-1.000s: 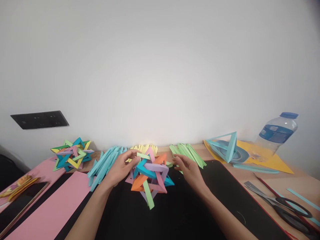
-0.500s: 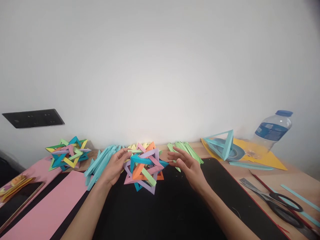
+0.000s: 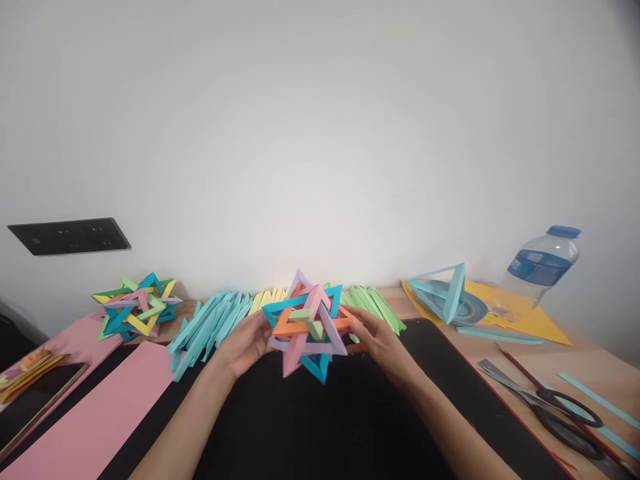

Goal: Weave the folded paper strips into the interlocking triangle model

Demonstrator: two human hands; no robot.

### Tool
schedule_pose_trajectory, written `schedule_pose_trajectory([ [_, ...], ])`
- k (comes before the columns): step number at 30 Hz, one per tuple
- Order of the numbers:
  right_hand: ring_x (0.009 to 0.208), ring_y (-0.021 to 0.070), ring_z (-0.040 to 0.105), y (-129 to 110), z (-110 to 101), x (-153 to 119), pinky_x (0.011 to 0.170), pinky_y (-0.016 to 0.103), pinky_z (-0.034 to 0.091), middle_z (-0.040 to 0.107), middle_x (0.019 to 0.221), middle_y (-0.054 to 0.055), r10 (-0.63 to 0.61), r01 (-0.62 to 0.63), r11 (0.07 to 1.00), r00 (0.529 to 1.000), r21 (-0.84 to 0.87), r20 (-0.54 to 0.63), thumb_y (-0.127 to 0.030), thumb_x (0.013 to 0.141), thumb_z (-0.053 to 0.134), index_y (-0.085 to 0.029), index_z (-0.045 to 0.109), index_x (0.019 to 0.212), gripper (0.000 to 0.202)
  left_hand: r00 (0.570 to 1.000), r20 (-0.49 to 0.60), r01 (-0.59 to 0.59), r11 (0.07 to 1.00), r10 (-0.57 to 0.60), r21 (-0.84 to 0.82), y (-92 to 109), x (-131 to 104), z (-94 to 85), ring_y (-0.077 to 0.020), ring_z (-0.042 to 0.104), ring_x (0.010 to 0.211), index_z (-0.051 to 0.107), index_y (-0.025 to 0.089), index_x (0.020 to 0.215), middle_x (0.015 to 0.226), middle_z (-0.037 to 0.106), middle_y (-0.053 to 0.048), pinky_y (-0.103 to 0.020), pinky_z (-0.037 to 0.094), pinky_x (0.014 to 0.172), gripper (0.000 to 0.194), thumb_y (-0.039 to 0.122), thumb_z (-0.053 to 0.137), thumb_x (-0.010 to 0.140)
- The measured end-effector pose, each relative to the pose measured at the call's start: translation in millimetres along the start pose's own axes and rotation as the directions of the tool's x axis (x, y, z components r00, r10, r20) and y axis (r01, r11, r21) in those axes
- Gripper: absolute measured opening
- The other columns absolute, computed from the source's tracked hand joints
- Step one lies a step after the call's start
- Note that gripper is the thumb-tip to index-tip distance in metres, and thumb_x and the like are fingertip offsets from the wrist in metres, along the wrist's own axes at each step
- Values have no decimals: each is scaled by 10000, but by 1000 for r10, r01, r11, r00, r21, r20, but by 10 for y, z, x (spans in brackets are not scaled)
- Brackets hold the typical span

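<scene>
A paper origami star (image 3: 314, 328), made of interlocked blue, orange, pink, lilac and green frames, is held up over the black mat (image 3: 320, 427). My right hand (image 3: 377, 340) pinches its orange point on the right side. At the star's left edge my left hand (image 3: 245, 347) is closed against it, its fingertips partly hidden behind the paper. Behind my left hand lie folded light-blue strips (image 3: 207, 327). Pale yellow strips (image 3: 267, 298) show behind the star, and green strips (image 3: 375, 307) fan out behind my right hand.
A second multicoloured paper star (image 3: 137, 307) stands at the left, by pink paper (image 3: 100, 417) and a phone (image 3: 43, 393). On the right are a blue paper pyramid frame (image 3: 454, 293), a tape roll (image 3: 475, 310), a bottle (image 3: 543, 263), scissors (image 3: 545, 403) and a pencil (image 3: 520, 365).
The star has turned and shifted right, showing a different face. My right hand, apart from it with fingers spread before, has closed on its right point.
</scene>
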State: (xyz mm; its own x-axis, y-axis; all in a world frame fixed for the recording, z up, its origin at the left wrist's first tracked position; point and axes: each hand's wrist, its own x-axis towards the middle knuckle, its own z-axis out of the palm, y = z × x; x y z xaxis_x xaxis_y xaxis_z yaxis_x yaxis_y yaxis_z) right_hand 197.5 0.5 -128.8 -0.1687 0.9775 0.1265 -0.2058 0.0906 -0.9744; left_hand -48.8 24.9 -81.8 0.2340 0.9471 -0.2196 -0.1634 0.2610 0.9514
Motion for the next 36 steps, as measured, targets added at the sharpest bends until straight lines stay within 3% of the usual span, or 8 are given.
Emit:
schedule_pose_trajectory([
  [5, 766, 203, 650, -59, -103, 20, 624, 323, 576, 673, 781, 67, 39, -47, 991, 997, -126, -64, -600, 772, 566, -158, 709, 933, 491, 989, 127, 59, 988, -78, 146, -58, -17, 15, -269, 666, 878, 656, 148, 875, 940, 706, -112, -442, 542, 775, 243, 323, 705, 714],
  [8, 710, 185, 653, -59, -85, 10, 643, 320, 565, 675, 748, 64, 52, -59, 988, 997, -144, -51, -610, 771, 556, -143, 707, 770, 491, 988, -33, -123, 902, 150, 413, 0, -34, -34, -315, 645, 948, 681, 141, 869, 1011, 696, -140, -444, 529, 796, 311, 422, 659, 738],
  [11, 694, 176, 647, -73, -73, 2, 624, 302, 556, 666, 722, 46, 57, -70, 985, 995, -158, -83, -605, 771, 557, -146, 696, 764, 480, 863, -143, -335, 760, 485, 556, 41, -75, -13, -295, 560, 1099, 691, 188, 908, 1124, 655, -95, -385, 469, 905, 318, 464, 615, 769],
  [14, 683, 182, 649, -87, -90, 12, 626, 308, 551, 662, 706, 41, 43, -56, 974, 997, -217, -63, -611, 796, 512, -142, 681, 735, 503, 745, 61, -556, 567, 664, 608, 20, -149, 93, -217, 598, 954, 713, 232, 921, 1024, 674, -54, -314, 478, 852, 208, 370, 598, 817],
  [17, 724, 210, 664, -79, -123, 30, 670, 335, 548, 681, 740, 46, 20, -28, 948, 999, -316, -27, -613, 826, 458, -149, 690, 870, 521, 768, 247, -607, 548, 591, 575, -15, -214, 220, -157, 585, 777, 688, 271, 1045, 1011, 660, -39, -263, 498, 720, 230, 297, 587, 840],
  [24, 981, 297, 626, -180, -52, -7, 807, 430, 507, 675, 1079, 109, -298, 66, 766, 918, -639, -263, -512, 828, 536, -194, 644, 1063, 410, 860, 236, -472, 530, 453, 705, 164, -224, 336, -156, 560, 728, 670, 267, 1068, 934, 664, -24, -258, 478, 660, 268, 332, 593, 819],
  [28, 952, 237, 596, -491, 132, 4, 832, 385, 487, 694, 941, 64, -558, 464, 568, 824, -680, 97, -311, 860, 571, -228, 687, 914, 153, 893, 264, -422, 474, 364, 773, 341, -199, 330, -176, 582, 755, 710, 238, 906, 870, 683, -15, -267, 463, 678, 179, 307, 599, 784],
  [36, 991, 227, 509, -820, 298, 199, 835, 359, 442, 658, 886, 32, -287, 564, 475, 825, -675, 488, -200, 801, 658, -248, 667, 912, 121, 901, 370, -431, 545, 225, 719, 523, -229, 356, -180, 599, 755, 733, 256, 840, 842, 703, 7, -238, 464, 678, 163, 251, 589, 764],
])
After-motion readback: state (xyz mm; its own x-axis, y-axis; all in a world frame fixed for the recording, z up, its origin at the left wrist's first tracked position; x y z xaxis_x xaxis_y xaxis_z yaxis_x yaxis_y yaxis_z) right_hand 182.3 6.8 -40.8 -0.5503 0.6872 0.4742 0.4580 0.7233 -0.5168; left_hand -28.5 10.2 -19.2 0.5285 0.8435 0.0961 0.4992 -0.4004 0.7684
